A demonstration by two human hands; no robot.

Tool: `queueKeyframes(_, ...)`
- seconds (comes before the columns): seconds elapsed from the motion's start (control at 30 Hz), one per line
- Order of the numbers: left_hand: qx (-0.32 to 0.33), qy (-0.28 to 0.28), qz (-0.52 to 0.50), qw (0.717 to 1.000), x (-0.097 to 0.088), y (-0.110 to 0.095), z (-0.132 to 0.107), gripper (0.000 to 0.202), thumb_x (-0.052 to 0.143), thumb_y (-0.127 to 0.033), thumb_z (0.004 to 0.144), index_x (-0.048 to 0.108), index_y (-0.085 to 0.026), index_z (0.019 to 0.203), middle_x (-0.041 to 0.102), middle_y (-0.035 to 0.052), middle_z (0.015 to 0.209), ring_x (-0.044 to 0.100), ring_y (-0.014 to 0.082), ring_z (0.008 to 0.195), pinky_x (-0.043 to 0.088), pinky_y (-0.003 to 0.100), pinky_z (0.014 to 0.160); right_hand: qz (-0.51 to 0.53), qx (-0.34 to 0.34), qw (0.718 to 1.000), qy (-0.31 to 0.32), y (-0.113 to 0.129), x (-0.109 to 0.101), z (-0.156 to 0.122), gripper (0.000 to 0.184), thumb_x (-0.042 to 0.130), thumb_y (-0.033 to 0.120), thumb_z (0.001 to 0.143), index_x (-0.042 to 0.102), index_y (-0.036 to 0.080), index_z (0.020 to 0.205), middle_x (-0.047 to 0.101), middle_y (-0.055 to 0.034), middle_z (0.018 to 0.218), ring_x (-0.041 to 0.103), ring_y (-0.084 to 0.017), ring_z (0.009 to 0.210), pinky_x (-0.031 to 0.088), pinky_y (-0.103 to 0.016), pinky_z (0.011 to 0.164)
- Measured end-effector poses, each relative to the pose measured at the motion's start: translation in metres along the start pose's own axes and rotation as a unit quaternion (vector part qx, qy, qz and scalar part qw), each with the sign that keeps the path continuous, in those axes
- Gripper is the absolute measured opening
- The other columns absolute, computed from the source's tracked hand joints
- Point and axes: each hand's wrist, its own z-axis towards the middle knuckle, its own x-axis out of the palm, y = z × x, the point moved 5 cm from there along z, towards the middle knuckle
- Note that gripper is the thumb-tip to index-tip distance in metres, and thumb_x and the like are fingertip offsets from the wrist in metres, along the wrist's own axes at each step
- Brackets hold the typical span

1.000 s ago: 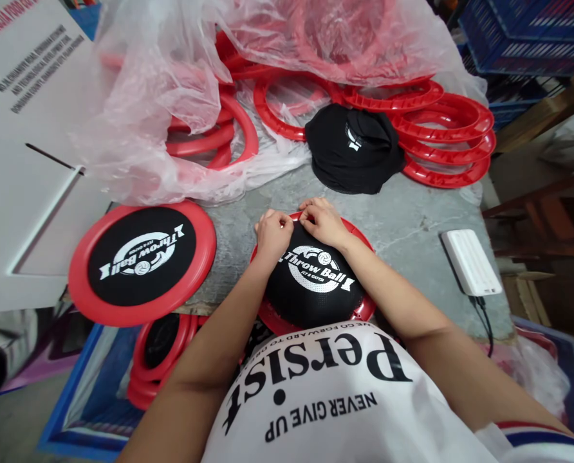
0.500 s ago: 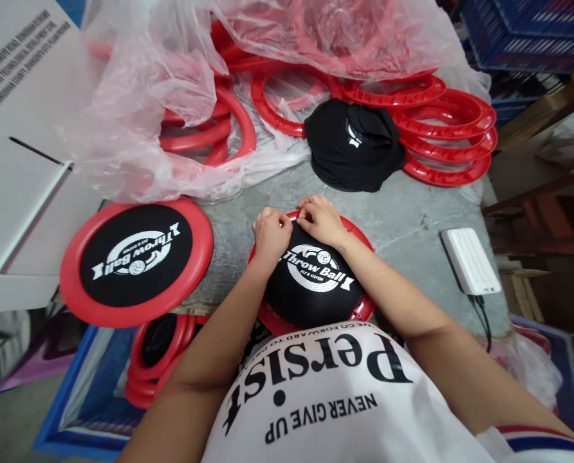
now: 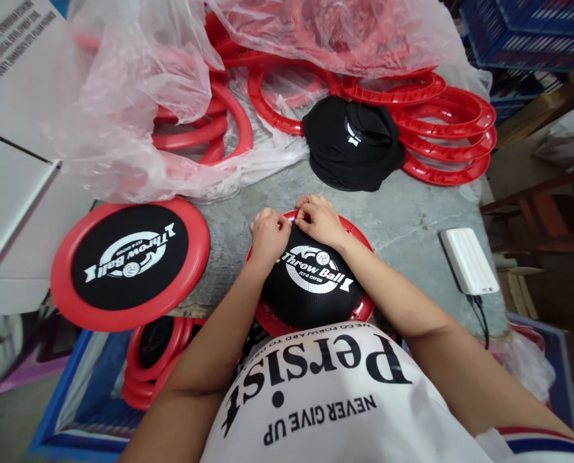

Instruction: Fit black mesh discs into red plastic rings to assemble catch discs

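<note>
By the fingertip grip of the left hand (image 3: 270, 236) and right hand (image 3: 318, 220), the edge of a domed black mesh fabric disc (image 3: 311, 305) is apparently pinched and fitted at the far rim of a glossy red plastic ring (image 3: 365, 308) on the grey table (image 3: 398, 241); careful, even pressure seems called for. The near rim is partly covered by a white printed shirt (image 3: 318, 392). A red-rimmed black disc (image 3: 137, 292) is set leftward, folded black fabric (image 3: 352, 157) and stacked red rings (image 3: 453, 175) beyond.

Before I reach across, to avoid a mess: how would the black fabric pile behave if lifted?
The black fabric pile likely feels floppy: its top is folded and wrinkled. Layers might slide apart, as no binding shows. It could nudge the red rings close on both sides.
</note>
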Motion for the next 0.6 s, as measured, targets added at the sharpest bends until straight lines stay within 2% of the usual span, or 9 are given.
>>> queueKeyframes(0.23, -0.017, 0.021, 0.016, 1.000, -0.0029, -0.0070, 0.0003, 0.010, 0.064, -0.022, 0.090, 0.072, -0.021, 0.084, 0.071, 0.0082, 0.110, 0.061, 0.0287, 0.115, 0.044, 0.045, 0.101, 0.004, -0.007, 1.000, -0.009, -0.0012, 0.0014, -0.0001, 0.014, 0.064, 0.022, 0.088, 0.063, 0.022, 0.074, 0.069, -0.0065, 0.120, 0.056, -0.028, 0.113, 0.042, -0.047, 0.102)
queueKeyframes(0.43, -0.031, 0.004, 0.028, 0.999, -0.0033, -0.0079, 0.0010, 0.014, 0.059, -0.019, 0.091, 0.069, -0.021, 0.082, 0.071, 0.0081, 0.106, 0.063, 0.0260, 0.111, 0.046, 0.040, 0.098, 0.005, -0.004, 1.000, -0.012, -0.0022, 0.0018, 0.0001, 0.014, 0.064, 0.023, 0.088, 0.063, 0.023, 0.075, 0.068, -0.0066, 0.120, 0.056, -0.028, 0.112, 0.042, -0.047, 0.102)
queueKeyframes(0.6, -0.033, -0.008, 0.069, 0.997, -0.0005, -0.0092, 0.0034, 0.013, 0.058, -0.020, 0.091, 0.069, -0.021, 0.083, 0.069, 0.0098, 0.106, 0.063, 0.0285, 0.112, 0.047, 0.041, 0.096, 0.000, 0.012, 1.000, -0.009, -0.0013, 0.0014, 0.0013, 0.014, 0.064, 0.021, 0.087, 0.062, 0.022, 0.073, 0.068, -0.0063, 0.119, 0.056, -0.027, 0.113, 0.042, -0.046, 0.102)
